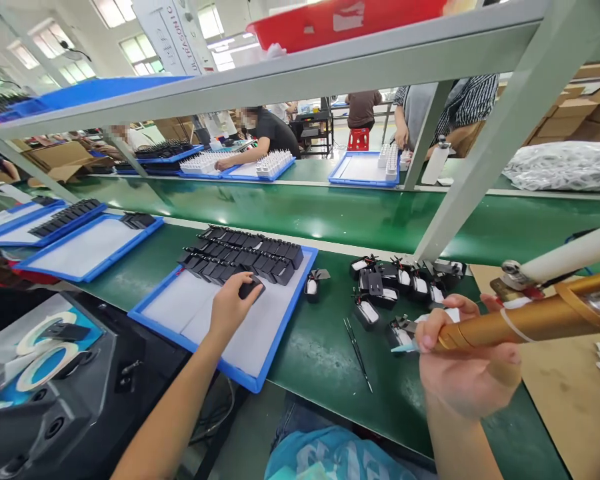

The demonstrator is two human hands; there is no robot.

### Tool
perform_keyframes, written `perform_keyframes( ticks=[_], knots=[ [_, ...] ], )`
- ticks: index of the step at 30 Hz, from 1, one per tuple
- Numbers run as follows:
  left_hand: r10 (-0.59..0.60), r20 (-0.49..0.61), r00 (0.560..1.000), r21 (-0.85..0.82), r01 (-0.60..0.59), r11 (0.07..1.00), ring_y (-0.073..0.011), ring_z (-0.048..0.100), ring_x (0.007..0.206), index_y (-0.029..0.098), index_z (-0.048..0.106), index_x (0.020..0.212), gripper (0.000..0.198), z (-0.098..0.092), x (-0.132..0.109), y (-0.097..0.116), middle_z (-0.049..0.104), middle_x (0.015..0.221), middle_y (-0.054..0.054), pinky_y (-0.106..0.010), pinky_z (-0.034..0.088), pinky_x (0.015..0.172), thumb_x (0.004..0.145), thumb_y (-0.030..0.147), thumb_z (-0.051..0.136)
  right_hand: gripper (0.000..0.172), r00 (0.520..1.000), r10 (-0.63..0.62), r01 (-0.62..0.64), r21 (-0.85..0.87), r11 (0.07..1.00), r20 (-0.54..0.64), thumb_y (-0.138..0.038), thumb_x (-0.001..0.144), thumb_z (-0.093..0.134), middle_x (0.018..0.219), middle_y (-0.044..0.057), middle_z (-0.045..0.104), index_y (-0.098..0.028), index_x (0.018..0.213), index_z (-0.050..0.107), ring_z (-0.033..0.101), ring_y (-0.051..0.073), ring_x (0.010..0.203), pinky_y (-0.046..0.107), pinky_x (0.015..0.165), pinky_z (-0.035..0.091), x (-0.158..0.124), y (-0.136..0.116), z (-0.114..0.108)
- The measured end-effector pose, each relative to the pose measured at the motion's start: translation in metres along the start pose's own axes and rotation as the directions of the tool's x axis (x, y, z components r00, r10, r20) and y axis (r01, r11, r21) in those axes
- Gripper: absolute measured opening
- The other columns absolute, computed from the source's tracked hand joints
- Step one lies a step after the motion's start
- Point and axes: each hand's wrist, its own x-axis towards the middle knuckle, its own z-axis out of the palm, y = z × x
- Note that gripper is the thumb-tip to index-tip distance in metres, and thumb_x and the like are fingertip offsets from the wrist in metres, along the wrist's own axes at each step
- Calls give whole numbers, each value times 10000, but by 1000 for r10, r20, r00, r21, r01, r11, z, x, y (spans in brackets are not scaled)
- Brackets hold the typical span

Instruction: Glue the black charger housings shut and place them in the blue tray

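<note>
My left hand (230,303) is closed on a small black box (251,288) over the blue-rimmed tray (267,363). Rows of similar black boxes (230,252) stand in the tray's far half, just beyond my fingers. On the right, my right hand (460,357) wraps round a gold cylindrical glue dispenser (525,323). Its pale blue nozzle (404,348) points left, close to an opened black case (397,330). More opened cases with white insides (367,312) cluster behind it. One case (312,285) stands apart beside the tray's right edge.
Black tweezers (359,357) lie on the green bench (310,353). Another blue tray (87,250) sits to the left, near a dark machine (95,400) holding tape rolls. A slanted shelf post (485,153) rises behind the cases. Cardboard (565,387) covers the right side. Co-workers sit across the bench.
</note>
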Motion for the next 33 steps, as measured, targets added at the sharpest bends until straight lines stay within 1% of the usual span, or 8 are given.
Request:
perform_keyframes(
  ticks=[2, 5, 11, 22, 26, 29, 31, 33],
  knots=[
    [51, 35, 998, 160, -56, 986, -261, 631, 995, 212, 543, 881, 136, 5, 21, -20, 690, 1047, -95, -392, 482, 865, 836, 331, 590, 463, 1000, 4, -4, -2, 1000, -9, -584, 715, 634, 935, -24, 562, -301, 1079, 588, 493, 87, 411, 275, 385, 377, 1, 1, -1],
    [71, 67, 995, 229, -84, 970, -310, 581, 1017, 214, 552, 850, 118, 13, 37, -33, 688, 955, -98, -430, 432, 865, 819, 314, 607, 468, 1000, -10, 10, -14, 1000, -2, -587, 719, 625, 930, -20, 564, -295, 1082, 589, 494, 87, 408, 274, 377, 378, 2, 2, -2],
    [114, 80, 990, 344, -135, 929, -320, 520, 1057, 210, 536, 857, 131, 16, 34, -36, 646, 1074, -112, -413, 376, 837, 846, 332, 584, 457, 998, -56, 56, -46, 997, 3, -582, 741, 594, 923, -13, 563, -282, 1086, 583, 489, 82, 401, 264, 361, 370, 3, 3, 0],
    [39, 117, 992, 598, -102, 795, -313, 511, 921, 184, 560, 933, 223, 16, 31, -29, 590, 914, -122, -399, 344, 779, 858, 394, 551, 458, 1000, -22, 22, -16, 1000, -3, -575, 714, 627, 909, -14, 566, -275, 1059, 588, 495, 91, 408, 271, 365, 383, 2, 2, 0],
    [21, 79, 997, 619, -65, 783, -345, 482, 995, 173, 577, 951, 225, 12, 32, -34, 572, 1060, -170, -416, 343, 794, 856, 376, 556, 449, 1000, -23, 23, -21, 1000, -6, -572, 724, 620, 914, -13, 560, -280, 1063, 582, 489, 86, 421, 265, 370, 384, 2, 3, 0],
    [43, -9, 999, 572, -30, 819, -374, 454, 1097, 159, 576, 992, 302, 8, 32, -34, 520, 1235, -198, -444, 348, 850, 829, 413, 598, 436, 999, -32, 32, -22, 999, 2, -564, 745, 598, 931, -8, 552, -281, 1076, 577, 490, 81, 423, 262, 375, 385, 2, 4, 0],
    [70, -63, 996, 445, -34, 895, -380, 454, 1138, 150, 578, 1001, 354, 7, 31, -28, 525, 1252, -211, -464, 349, 892, 828, 459, 595, 422, 999, -37, 37, -18, 999, 9, -551, 755, 596, 939, -7, 547, -277, 1075, 576, 498, 79, 424, 259, 375, 383, 2, 4, 0],
    [106, -20, 994, 278, -96, 956, -333, 537, 1048, 165, 603, 944, 330, 10, 31, -17, 621, 1107, -179, -438, 384, 876, 880, 475, 510, 412, 999, -44, 44, -18, 999, 18, -545, 762, 591, 944, -7, 548, -271, 1070, 575, 507, 81, 425, 260, 379, 385, 2, 4, 0]
  ],
)
